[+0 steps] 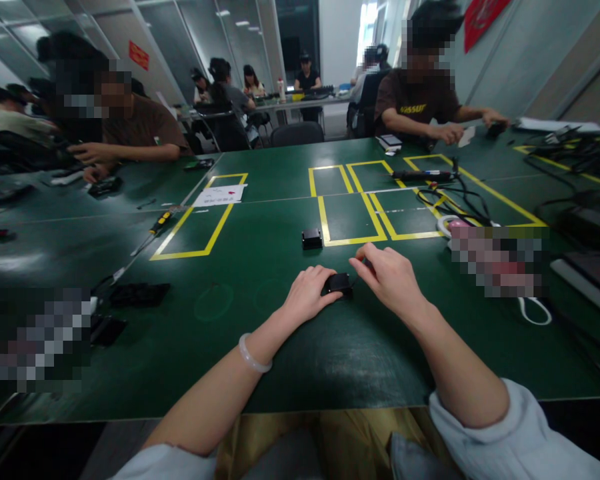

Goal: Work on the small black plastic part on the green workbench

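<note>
My left hand (310,293) grips a small black block-shaped part (339,283) on the green table, thumb on the near side and fingers on the far side. Just right of it, my right hand (393,277) is closed in a pinch, its fingertips close to the part's right end. Something dark shows at those fingertips, too small and blurred to name. A second small black block (312,239) stands a little farther off, apart from both hands.
Yellow tape outlines (355,241) mark the green tabletop (290,360). A yellow-and-black screwdriver (161,222) and a paper sheet (220,195) lie left. A black stick-shaped tool (425,175) with cables lies right. Co-workers (415,100) sit across the table.
</note>
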Tool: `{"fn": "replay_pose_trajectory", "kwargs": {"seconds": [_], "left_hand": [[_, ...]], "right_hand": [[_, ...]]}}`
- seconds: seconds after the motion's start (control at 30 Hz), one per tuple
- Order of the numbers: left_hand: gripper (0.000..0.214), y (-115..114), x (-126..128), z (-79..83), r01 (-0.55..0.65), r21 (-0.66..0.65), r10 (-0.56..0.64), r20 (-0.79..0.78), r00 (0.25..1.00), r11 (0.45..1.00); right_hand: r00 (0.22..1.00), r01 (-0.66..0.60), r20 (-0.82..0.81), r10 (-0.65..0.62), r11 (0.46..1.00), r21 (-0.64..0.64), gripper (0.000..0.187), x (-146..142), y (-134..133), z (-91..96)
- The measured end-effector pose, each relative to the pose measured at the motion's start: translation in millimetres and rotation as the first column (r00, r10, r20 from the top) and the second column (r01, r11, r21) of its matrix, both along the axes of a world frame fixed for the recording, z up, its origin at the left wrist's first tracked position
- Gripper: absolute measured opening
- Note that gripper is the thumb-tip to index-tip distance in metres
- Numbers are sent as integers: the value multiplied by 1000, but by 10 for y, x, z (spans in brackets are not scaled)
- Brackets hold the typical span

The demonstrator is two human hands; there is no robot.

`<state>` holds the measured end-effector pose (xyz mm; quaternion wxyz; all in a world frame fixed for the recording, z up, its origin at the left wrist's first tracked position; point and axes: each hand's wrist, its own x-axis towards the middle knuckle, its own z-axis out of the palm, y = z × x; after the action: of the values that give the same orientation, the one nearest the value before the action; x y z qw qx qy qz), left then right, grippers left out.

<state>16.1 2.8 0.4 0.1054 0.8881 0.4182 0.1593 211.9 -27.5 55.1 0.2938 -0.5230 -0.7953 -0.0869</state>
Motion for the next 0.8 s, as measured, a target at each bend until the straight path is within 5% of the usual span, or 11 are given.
{"fn": "replay_pose_trajectory", "kwargs": {"seconds": [0.8], "left_hand": [[39, 9, -2, -15, 6, 18, -6, 1, 1000, 1000]], "right_hand": [[1000, 13, 26, -14, 999, 52, 19, -35, 15, -11]]}}
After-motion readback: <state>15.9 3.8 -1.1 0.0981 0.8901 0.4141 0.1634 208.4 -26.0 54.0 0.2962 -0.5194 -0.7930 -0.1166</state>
